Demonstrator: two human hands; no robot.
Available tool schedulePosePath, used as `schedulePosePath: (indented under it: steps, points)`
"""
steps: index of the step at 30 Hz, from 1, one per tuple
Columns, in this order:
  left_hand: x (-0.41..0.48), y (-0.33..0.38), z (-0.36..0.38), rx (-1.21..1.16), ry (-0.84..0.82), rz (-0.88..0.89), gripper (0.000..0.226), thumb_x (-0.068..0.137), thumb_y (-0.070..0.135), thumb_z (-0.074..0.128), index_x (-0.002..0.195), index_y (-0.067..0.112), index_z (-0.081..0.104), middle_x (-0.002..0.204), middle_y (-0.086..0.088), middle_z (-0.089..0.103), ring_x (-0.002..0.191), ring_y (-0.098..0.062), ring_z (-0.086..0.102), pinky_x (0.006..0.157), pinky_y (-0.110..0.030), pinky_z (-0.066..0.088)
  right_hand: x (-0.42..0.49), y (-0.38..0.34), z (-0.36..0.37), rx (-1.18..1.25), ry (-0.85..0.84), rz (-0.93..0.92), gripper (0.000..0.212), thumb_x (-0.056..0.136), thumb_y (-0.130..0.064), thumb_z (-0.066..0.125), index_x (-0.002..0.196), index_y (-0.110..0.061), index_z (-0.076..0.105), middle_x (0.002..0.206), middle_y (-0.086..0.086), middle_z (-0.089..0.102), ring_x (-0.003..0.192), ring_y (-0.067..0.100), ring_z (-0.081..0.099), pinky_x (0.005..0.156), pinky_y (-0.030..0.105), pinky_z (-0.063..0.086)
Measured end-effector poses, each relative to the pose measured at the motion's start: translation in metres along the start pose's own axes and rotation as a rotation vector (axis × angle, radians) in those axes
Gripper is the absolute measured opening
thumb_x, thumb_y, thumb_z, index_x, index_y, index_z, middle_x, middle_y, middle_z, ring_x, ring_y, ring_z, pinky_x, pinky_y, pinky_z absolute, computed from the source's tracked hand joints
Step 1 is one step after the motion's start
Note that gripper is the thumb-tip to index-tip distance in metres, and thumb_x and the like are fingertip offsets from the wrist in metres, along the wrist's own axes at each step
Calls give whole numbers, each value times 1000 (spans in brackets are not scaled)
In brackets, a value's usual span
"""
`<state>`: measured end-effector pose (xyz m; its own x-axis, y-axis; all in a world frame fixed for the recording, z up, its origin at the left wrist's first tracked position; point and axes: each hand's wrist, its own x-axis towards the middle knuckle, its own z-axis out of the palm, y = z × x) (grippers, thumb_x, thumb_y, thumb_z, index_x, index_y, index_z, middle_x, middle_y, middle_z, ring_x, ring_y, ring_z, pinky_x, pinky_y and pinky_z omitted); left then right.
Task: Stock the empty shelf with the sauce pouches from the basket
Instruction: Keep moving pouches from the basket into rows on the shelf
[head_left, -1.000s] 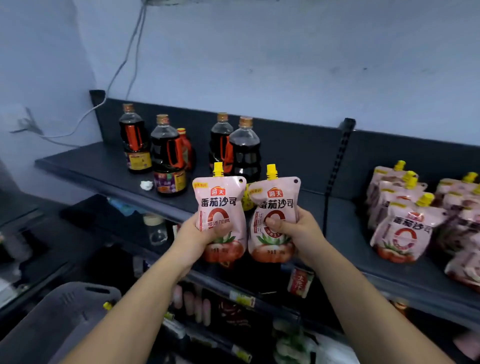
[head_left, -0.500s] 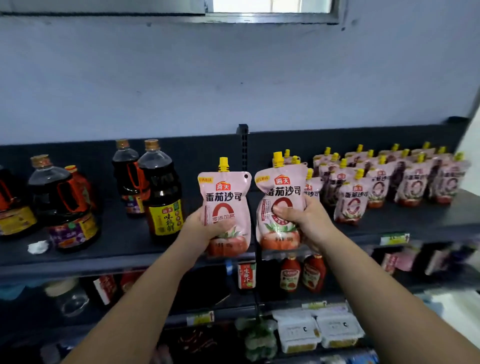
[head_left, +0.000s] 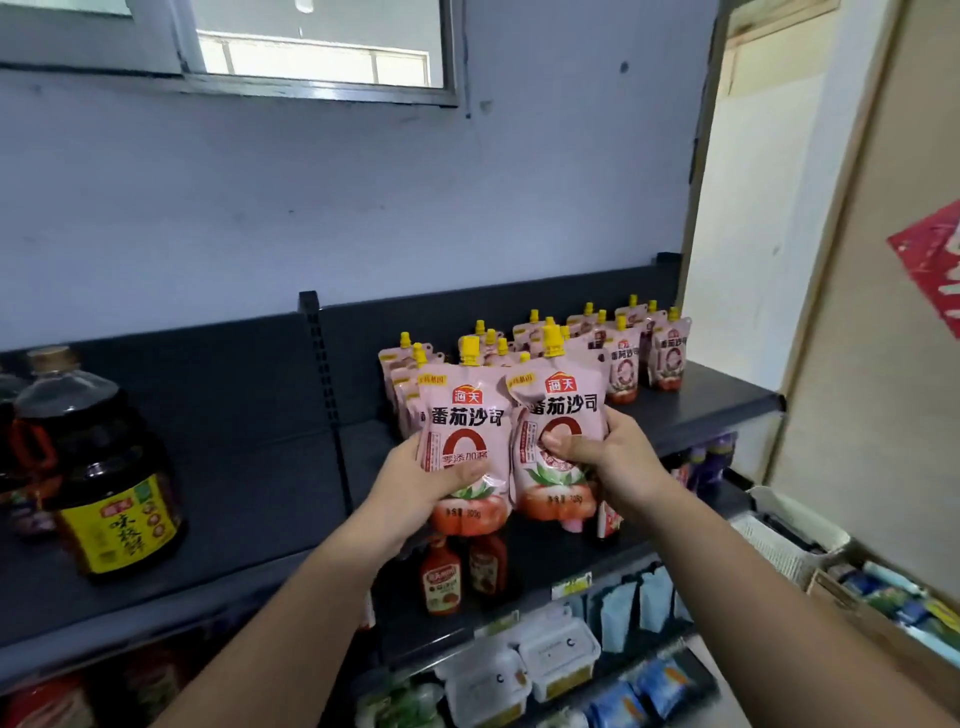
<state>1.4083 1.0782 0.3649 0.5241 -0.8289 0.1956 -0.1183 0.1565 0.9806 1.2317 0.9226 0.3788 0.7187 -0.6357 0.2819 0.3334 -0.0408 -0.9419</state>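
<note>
Here both hands (head_left: 421, 483) hold upright pouches (head_left: 465, 441) before the shelf (head_left: 717, 402).

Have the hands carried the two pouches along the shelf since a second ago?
Yes. Both hands, left hand and right hand, moved rightward past the shelf upright, away from the dark bottle, toward the stocked pouches.

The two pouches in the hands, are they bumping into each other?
Touching. The head view shows the left pouch and the right pouch meeting edge to edge, with no gap visible.
</note>
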Motion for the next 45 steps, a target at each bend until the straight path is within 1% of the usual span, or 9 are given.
schedulePosePath:
  steps: [6, 10, 14, 18, 26, 32, 36, 39, 45]
  points:
    - [50, -11, 98, -56, -25, 12, 61, 56, 36, 88, 112, 19, 68, 105, 0, 77, 97, -17, 74, 80, -31, 60, 8, -23, -101, -29, 25, 8, 30, 65, -6, 82, 94, -12, 74, 99, 20, 76, 88, 32, 75, 69, 35, 60]
    - [84, -15, 160, -126, -30, 9, 58, 59, 31, 88, 112, 18, 67, 104, 1, 77, 96, -16, 74, 70, -21, 58, 20, -36, -166, -22, 29, 26, 34, 65, -9, 80, 99, -9, 70, 98, 18, 76, 87, 30, 75, 69, 36, 60]
    - [113, -20, 207, -140, -12, -9, 60, 60, 33, 89, 113, 17, 66, 106, 0, 77, 97, -16, 74, 71, -21, 58, 36, -41, -223, -23, 15, 66, 41, 67, -8, 78, 106, -5, 67, 102, 20, 75, 91, 34, 74, 72, 39, 61]
    - [138, -30, 236, -136, 8, -55, 50, 63, 26, 88, 108, 19, 67, 101, 3, 78, 90, -15, 75, 64, -19, 58, 56, -34, -259, -23, -2, 89, 42, 64, -11, 80, 103, -8, 67, 102, 20, 75, 92, 35, 73, 74, 41, 60]
    - [191, -60, 240, -117, 26, -114, 41, 68, 21, 86, 106, 24, 70, 103, -1, 78, 92, -18, 75, 67, -23, 59, 114, 5, -287, -17, -7, 124, 30, 61, -14, 84, 90, -18, 76, 100, 18, 76, 90, 32, 75, 69, 37, 60]
    - [237, -90, 225, -145, 35, -95, 53, 67, 27, 85, 116, 23, 66, 109, 2, 76, 100, -15, 72, 76, -24, 59, 169, 35, -291, -57, -42, 124, 34, 60, -20, 85, 93, -21, 78, 102, 16, 76, 93, 32, 74, 73, 38, 60]
    - [267, -110, 217, -174, 66, -106, 50, 63, 27, 85, 109, 26, 67, 103, 6, 77, 94, -9, 73, 69, -16, 56, 202, 52, -295, -80, -59, 130, 35, 64, -15, 81, 99, -17, 76, 104, 15, 76, 96, 31, 74, 79, 39, 60]
    - [284, -121, 212, -181, 94, -109, 51, 55, 30, 89, 103, 30, 70, 103, 5, 78, 94, -10, 73, 69, -17, 57, 222, 64, -298, -86, -68, 136, 41, 66, -12, 79, 106, -7, 70, 104, 17, 76, 97, 33, 73, 85, 44, 59]
    - [298, -142, 209, -179, 145, -84, 59, 58, 18, 86, 113, 19, 66, 109, 0, 76, 101, -15, 72, 76, -23, 58, 246, 89, -302, -48, -103, 157, 39, 66, -8, 79, 104, -7, 70, 101, 16, 77, 92, 29, 74, 78, 38, 61]
